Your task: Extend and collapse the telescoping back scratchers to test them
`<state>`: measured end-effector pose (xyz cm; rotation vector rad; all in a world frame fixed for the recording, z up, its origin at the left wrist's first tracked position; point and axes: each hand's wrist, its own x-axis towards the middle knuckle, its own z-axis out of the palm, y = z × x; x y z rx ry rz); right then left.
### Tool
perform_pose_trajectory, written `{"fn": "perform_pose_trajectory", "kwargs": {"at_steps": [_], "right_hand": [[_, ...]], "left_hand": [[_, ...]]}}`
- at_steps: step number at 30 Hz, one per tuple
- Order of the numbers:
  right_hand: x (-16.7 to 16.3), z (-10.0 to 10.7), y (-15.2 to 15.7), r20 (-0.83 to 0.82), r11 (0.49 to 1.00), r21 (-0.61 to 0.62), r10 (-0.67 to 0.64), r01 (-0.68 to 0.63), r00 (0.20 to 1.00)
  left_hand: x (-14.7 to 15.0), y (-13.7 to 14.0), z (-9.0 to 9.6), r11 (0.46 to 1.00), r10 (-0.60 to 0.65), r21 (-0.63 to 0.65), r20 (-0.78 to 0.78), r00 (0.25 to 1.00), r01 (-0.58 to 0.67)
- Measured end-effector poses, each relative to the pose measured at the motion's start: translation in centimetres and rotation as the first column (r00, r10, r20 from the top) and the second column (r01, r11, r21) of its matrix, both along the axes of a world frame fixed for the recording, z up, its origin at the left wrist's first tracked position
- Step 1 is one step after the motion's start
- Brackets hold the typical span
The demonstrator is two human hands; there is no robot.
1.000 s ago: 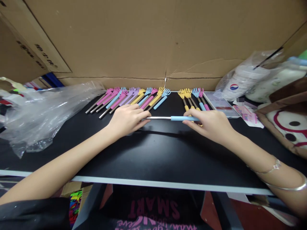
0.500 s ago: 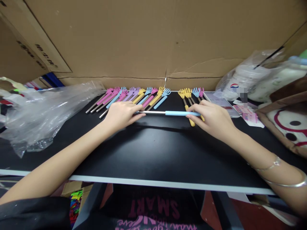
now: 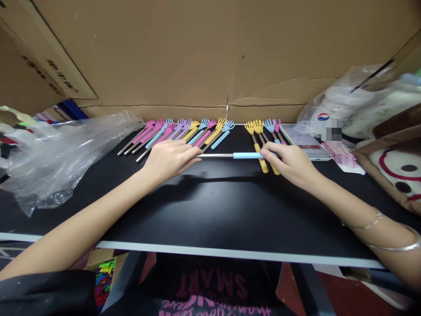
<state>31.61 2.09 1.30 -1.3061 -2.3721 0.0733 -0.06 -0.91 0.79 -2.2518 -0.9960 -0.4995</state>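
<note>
The grip is closed at both ends of a blue-handled stick: its metal part is pinched by the left hand, and its handle is grasped near the outer end by the right hand. The stick is held nearly level above the worktop, and a shadow is cast below it. What lies under the left fingers cannot be told.

Compared with a second ago, more metal and more blue handle are bared between the hands, and the right fingers are placed farther out along the handle. From this, the hold seems to be adjusted while the stick is kept raised; it is not yet set down.

Behind the hands, a longer row of back scratchers is laid slantwise by the cardboard wall. To the right, well apart from that row, a smaller group of scratchers is placed just beside a phone. A clear plastic bag is left at the far left.
</note>
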Motion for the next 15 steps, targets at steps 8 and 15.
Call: {"fn": "perform_pose_trajectory", "kwargs": {"at_steps": [8,15], "right_hand": [[-0.53,-0.07,-0.61,-0.045,1.000,-0.023,0.007,-0.008,0.999],[-0.35,-0.11,-0.71,-0.048,1.000,0.013,-0.008,0.009,0.999]], "left_hand": [[0.44,-0.41,0.07,1.000,0.000,-0.014,0.035,0.999,0.001],[0.63,-0.44,-0.69,0.951,0.005,-0.305,0.184,0.983,0.052]]}}
